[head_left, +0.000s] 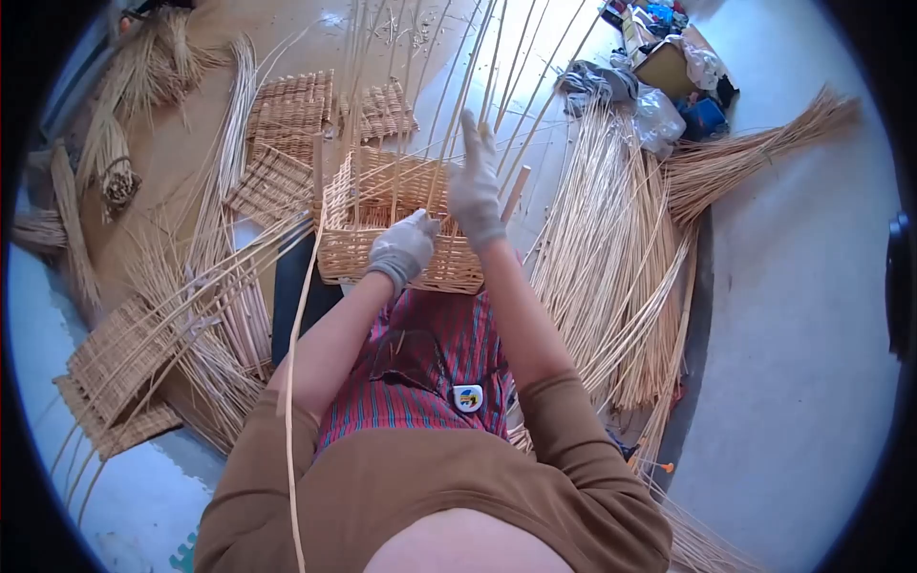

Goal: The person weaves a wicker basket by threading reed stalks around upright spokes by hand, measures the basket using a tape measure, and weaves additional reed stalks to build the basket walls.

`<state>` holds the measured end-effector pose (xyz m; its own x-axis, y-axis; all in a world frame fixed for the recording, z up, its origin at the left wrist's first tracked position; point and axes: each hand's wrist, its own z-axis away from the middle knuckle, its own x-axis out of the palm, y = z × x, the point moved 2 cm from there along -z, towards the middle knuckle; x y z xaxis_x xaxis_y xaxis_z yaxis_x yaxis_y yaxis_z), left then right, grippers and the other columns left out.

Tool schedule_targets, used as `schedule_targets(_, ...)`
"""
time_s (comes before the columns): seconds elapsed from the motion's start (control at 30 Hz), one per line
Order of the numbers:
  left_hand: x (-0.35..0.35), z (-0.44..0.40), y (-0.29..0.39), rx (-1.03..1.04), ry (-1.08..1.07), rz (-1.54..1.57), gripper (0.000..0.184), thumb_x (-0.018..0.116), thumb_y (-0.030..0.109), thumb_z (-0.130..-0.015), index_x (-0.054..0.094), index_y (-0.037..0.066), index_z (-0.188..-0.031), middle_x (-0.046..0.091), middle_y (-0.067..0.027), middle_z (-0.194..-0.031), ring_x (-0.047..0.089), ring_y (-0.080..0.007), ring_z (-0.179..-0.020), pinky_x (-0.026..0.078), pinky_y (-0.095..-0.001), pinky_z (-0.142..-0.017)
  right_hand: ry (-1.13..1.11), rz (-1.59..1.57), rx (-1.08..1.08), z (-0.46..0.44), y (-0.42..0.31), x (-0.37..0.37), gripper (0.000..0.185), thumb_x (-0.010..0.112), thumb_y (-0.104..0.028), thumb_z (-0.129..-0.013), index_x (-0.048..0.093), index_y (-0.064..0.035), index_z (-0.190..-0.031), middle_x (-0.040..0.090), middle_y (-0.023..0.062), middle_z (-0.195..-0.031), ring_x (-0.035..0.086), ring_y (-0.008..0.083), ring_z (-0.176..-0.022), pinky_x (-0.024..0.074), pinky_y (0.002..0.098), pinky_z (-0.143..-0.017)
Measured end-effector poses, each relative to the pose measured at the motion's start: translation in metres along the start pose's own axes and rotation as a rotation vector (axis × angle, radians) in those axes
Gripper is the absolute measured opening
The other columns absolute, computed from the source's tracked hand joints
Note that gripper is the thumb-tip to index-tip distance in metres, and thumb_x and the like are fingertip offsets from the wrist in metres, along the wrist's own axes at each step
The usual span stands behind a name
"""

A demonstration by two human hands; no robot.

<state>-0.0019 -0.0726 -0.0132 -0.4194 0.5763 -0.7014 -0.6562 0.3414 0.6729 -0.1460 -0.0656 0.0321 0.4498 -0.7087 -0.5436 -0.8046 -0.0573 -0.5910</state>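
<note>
A partly woven wicker basket (334, 250) rests at my lap, with long upright canes (492, 57) rising from it. My left hand (406, 246), in a pale glove, is closed at the basket's near wall, its fingers curled on the weave. My right hand (475, 186), also gloved, is raised over the basket's right side beside the upright canes, with fingers pointing up; whether a cane lies between them I cannot make out. One long cane (289, 411) runs from the basket's left side down past my left arm.
Woven panels (287, 105) lie beyond the basket, and more panels (119, 358) at the lower left. Bundles of cane (597, 239) spread on the right, with another bundle (755, 153) behind. Bags and a blue container (702, 116) stand at the upper right.
</note>
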Motion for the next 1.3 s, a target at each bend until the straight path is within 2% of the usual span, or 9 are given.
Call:
schedule_targets(0.2, -0.002, -0.017, -0.020, -0.012, -0.063, 0.193, 0.036, 0.059, 0.039, -0.098, 0.065, 0.005, -0.109, 0.071, -0.0202, -0.099, 0.067, -0.0381, -0.096, 0.051, -0.0455, -0.087, 0.195, -0.114, 0.040, 0.092, 0.018, -0.067, 0.051, 0.063, -0.005, -0.098, 0.050, -0.0101, -0.147, 0.063, 0.0115, -0.122, 0.064, 0.0138, -0.099, 0.0535, 0.0303, -0.086)
schedule_targets(0.27, -0.003, -0.015, -0.015, -0.013, -0.052, 0.199, 0.037, 0.062, 0.040, -0.096, 0.064, 0.005, -0.107, 0.070, -0.0186, -0.094, 0.067, -0.0339, -0.086, 0.051, -0.0441, -0.083, -0.022, -0.076, 0.860, 0.147, 0.026, -0.090, 0.046, 0.064, -0.008, -0.098, 0.053, -0.0060, -0.143, 0.067, 0.0100, -0.111, 0.063, 0.0102, -0.083, 0.0538, 0.0283, -0.075)
schedule_targets(0.47, 0.021, 0.046, -0.037, 0.230, 0.403, 0.818, 0.023, 0.068, 0.009, -0.096, 0.062, 0.005, -0.118, 0.068, -0.0026, -0.091, 0.064, -0.0099, -0.069, 0.054, -0.0238, -0.059, -0.148, 0.252, 0.124, 0.126, 0.005, -0.046, 0.070, 0.072, -0.011, -0.089, 0.042, -0.0137, -0.152, 0.065, 0.0186, -0.128, 0.068, 0.0274, -0.100, 0.0537, 0.0354, -0.090)
schedule_targets(0.63, -0.028, 0.085, -0.158, 0.160, 0.957, 1.039, 0.020, 0.075, 0.012, -0.093, 0.069, 0.003, -0.111, 0.072, -0.0041, -0.089, 0.064, -0.0105, -0.064, 0.053, -0.0252, -0.056, -0.059, -0.069, 0.369, 0.125, -0.038, -0.041, 0.052, 0.064, -0.001, -0.088, 0.056, -0.0111, -0.138, 0.064, 0.0167, -0.127, 0.067, 0.0311, -0.108, 0.0544, 0.0420, -0.092)
schedule_targets(0.77, -0.045, 0.127, -0.156, 0.229, 0.837, 0.567, 0.014, 0.071, 0.013, -0.096, 0.069, 0.004, -0.106, 0.072, -0.0039, -0.088, 0.065, -0.0093, -0.068, 0.052, -0.0224, -0.060, -0.498, -0.404, -0.194, 0.135, -0.140, 0.005, 0.031, 0.067, -0.012, -0.084, 0.068, -0.0109, -0.115, 0.069, 0.0146, -0.102, 0.067, 0.0356, -0.094, 0.0549, 0.0411, -0.085)
schedule_targets(0.83, -0.032, 0.127, -0.167, 0.092, 0.341, 1.395, 0.019, 0.057, 0.011, -0.102, 0.066, 0.001, -0.116, 0.073, -0.0058, -0.099, 0.068, -0.0118, -0.087, 0.054, -0.0256, -0.076, -0.528, -0.620, -0.584, 0.125, -0.195, 0.017, 0.032, 0.071, -0.017, -0.083, 0.068, -0.0077, -0.114, 0.069, 0.0129, -0.109, 0.064, 0.0351, -0.108, 0.0500, 0.0453, -0.097)
schedule_targets(1.03, -0.092, 0.140, -0.091, 0.402, 0.491, 0.510, 0.052, 0.067, -0.002, -0.092, 0.052, 0.000, -0.141, 0.059, -0.0160, -0.138, 0.058, -0.0233, -0.126, 0.047, -0.0330, -0.107, -0.853, -0.432, -0.699, 0.170, -0.209, 0.026, 0.032, 0.067, -0.045, -0.083, 0.056, -0.0158, -0.077, 0.057, 0.0048, -0.076, 0.059, 0.0267, -0.077, 0.0475, 0.0419, -0.080)
schedule_targets(1.17, -0.102, 0.113, -0.074, 0.328, 0.649, 0.919, 0.034, 0.056, 0.016, -0.105, 0.050, 0.002, -0.135, 0.055, 0.0031, -0.072, 0.052, -0.0063, -0.065, 0.052, -0.0303, -0.082, -0.693, -0.402, -0.496, 0.149, -0.167, -0.021, 0.025, 0.070, -0.031, -0.085, 0.057, -0.0151, -0.070, 0.061, 0.0050, -0.073, 0.063, 0.0275, -0.075, 0.0492, 0.0408, -0.069)
schedule_targets(1.3, -0.098, 0.121, -0.111, 0.426, 0.732, 0.857, 0.038, 0.040, 0.034, -0.111, 0.057, 0.001, -0.118, 0.055, -0.0007, -0.071, 0.054, -0.0098, -0.064, 0.051, -0.0322, -0.089, -0.133, -1.600, 0.555, 0.102, -0.019, 0.004, 0.046, 0.042, -0.041, -0.110, 0.060, -0.0080, -0.083, 0.047, -0.0015, -0.068, 0.047, 0.0148, -0.061, 0.0512, 0.0393, -0.078)
